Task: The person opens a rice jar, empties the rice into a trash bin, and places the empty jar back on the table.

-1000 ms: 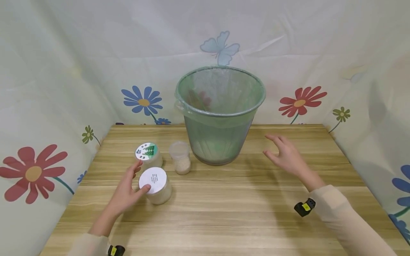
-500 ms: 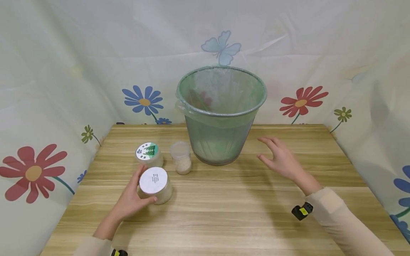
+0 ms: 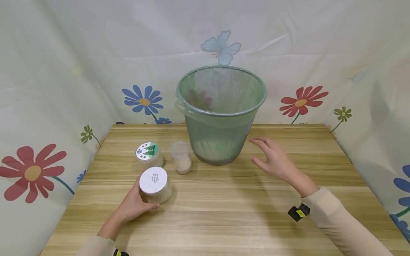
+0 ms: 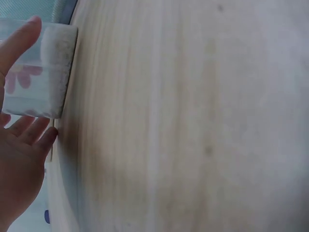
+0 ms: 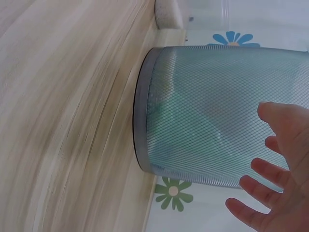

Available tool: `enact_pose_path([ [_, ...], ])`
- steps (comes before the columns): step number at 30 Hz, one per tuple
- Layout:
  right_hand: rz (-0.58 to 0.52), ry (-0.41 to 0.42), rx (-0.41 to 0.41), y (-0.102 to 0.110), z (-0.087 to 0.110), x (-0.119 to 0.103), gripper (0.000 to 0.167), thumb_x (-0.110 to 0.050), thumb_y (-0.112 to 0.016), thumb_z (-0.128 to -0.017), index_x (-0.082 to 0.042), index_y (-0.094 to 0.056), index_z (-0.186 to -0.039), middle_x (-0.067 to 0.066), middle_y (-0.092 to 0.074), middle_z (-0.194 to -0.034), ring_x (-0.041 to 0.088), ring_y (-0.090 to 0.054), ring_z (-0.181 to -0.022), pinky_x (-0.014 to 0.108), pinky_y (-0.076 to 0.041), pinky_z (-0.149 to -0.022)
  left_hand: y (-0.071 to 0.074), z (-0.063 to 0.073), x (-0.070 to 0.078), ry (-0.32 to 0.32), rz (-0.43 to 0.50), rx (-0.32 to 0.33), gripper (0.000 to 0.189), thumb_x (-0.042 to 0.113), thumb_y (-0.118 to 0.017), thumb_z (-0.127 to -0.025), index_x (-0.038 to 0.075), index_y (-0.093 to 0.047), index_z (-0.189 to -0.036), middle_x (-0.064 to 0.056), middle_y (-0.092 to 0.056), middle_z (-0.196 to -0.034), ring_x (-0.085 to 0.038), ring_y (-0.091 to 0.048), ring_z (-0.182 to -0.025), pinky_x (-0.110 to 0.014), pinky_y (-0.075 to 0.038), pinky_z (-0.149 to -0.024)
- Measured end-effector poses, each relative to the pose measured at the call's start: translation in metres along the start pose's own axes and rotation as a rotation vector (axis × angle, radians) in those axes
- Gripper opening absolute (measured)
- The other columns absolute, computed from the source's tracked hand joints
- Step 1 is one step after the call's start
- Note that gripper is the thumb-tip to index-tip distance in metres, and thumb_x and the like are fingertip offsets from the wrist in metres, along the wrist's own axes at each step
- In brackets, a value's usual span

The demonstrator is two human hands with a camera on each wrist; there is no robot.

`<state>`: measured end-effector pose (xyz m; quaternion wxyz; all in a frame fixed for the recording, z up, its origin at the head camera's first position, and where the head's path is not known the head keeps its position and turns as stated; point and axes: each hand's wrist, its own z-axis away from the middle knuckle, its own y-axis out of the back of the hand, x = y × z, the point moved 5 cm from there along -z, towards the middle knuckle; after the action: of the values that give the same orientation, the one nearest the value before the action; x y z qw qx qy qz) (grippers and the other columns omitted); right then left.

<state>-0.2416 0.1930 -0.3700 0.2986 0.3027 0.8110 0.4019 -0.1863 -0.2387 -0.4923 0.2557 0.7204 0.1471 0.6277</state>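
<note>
A clear round jar point(image 3: 161, 193) with a white lid, printed with small text, stands on the wooden table at front left. My left hand point(image 3: 132, 205) spans its near-left side, thumb in front and fingers round the back. In the left wrist view a pale grainy layer shows at the base of that jar point(image 4: 59, 67). Behind it sits a second jar point(image 3: 150, 162) with a green and white label on its lid. A smaller clear jar point(image 3: 182, 165), partly filled with pale grains, is to the right. My right hand point(image 3: 275, 161), fingers spread, holds nothing beside the wire mesh bin point(image 3: 219, 142).
The bin, lined with a thin green bag point(image 3: 221, 119), stands at the back middle of the table point(image 3: 205, 220). Flower-printed sheets point(image 3: 96, 53) enclose the table at the back and both sides.
My left hand has moved from over the white-lidded jar down around its side. My right hand has shifted left, closer to the bin. The jars and bin stand where they were.
</note>
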Motion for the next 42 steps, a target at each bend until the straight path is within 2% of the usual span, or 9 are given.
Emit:
enact_pose_path([
  [9, -0.013, 0.001, -0.027, -0.006, -0.001, -0.007, 0.057, -0.019, -0.073, -0.077, -0.002, -0.051, -0.127, 0.018, -0.054, -0.120, 0.034, -0.052, -0.109, 0.050, -0.045, -0.089, -0.003, 0.000, -0.009, 0.008, -0.008, -0.005, 0.114, 0.024, -0.089, -0.053, 0.006, -0.019, -0.141, -0.019, -0.043, -0.132, -0.034, -0.041, -0.123, -0.055, -0.029, -0.103],
  [18, -0.026, 0.042, -0.015, -0.011, -0.004, -0.015, 0.058, -0.019, -0.074, -0.076, -0.002, -0.052, -0.126, 0.017, -0.054, -0.119, 0.033, -0.052, -0.107, 0.049, -0.045, -0.088, -0.005, -0.003, -0.008, 0.012, -0.023, -0.007, 0.110, 0.021, -0.088, -0.055, 0.005, -0.022, -0.140, -0.017, -0.046, -0.131, -0.033, -0.044, -0.122, -0.054, -0.031, -0.102],
  [25, -0.045, 0.029, -0.021, -0.014, -0.005, -0.019, 0.059, -0.021, -0.074, -0.076, -0.004, -0.050, -0.128, 0.016, -0.054, -0.120, 0.032, -0.052, -0.108, 0.049, -0.045, -0.088, -0.005, -0.006, -0.003, -0.015, -0.043, -0.001, 0.106, 0.022, -0.088, -0.055, 0.006, -0.026, -0.139, -0.016, -0.049, -0.130, -0.031, -0.046, -0.120, -0.052, -0.034, -0.101],
  [32, -0.054, 0.002, -0.043, -0.016, -0.004, -0.020, 0.059, -0.020, -0.073, -0.077, -0.005, -0.049, -0.129, 0.016, -0.052, -0.123, 0.032, -0.051, -0.111, 0.049, -0.044, -0.091, -0.007, -0.007, 0.001, 0.011, -0.021, -0.008, 0.106, 0.022, -0.088, -0.057, 0.008, -0.024, -0.140, -0.017, -0.043, -0.135, -0.036, -0.039, -0.126, -0.056, -0.029, -0.103],
  [37, -0.061, 0.000, -0.042, -0.017, -0.004, -0.021, 0.059, -0.021, -0.072, -0.078, -0.005, -0.049, -0.130, 0.017, -0.052, -0.123, 0.032, -0.050, -0.112, 0.049, -0.044, -0.091, -0.008, -0.009, 0.009, 0.022, -0.003, 0.007, 0.102, 0.021, -0.087, -0.057, 0.009, -0.026, -0.137, -0.017, -0.042, -0.136, -0.038, -0.035, -0.129, -0.059, -0.026, -0.104],
  [42, -0.069, 0.003, -0.037, -0.018, -0.004, -0.023, 0.059, -0.021, -0.072, -0.078, -0.005, -0.049, -0.130, 0.017, -0.052, -0.124, 0.032, -0.050, -0.112, 0.049, -0.044, -0.091, -0.009, -0.012, 0.019, -0.007, -0.003, 0.017, 0.101, 0.019, -0.087, -0.058, 0.009, -0.026, -0.138, -0.016, -0.042, -0.136, -0.036, -0.036, -0.129, -0.058, -0.026, -0.104],
])
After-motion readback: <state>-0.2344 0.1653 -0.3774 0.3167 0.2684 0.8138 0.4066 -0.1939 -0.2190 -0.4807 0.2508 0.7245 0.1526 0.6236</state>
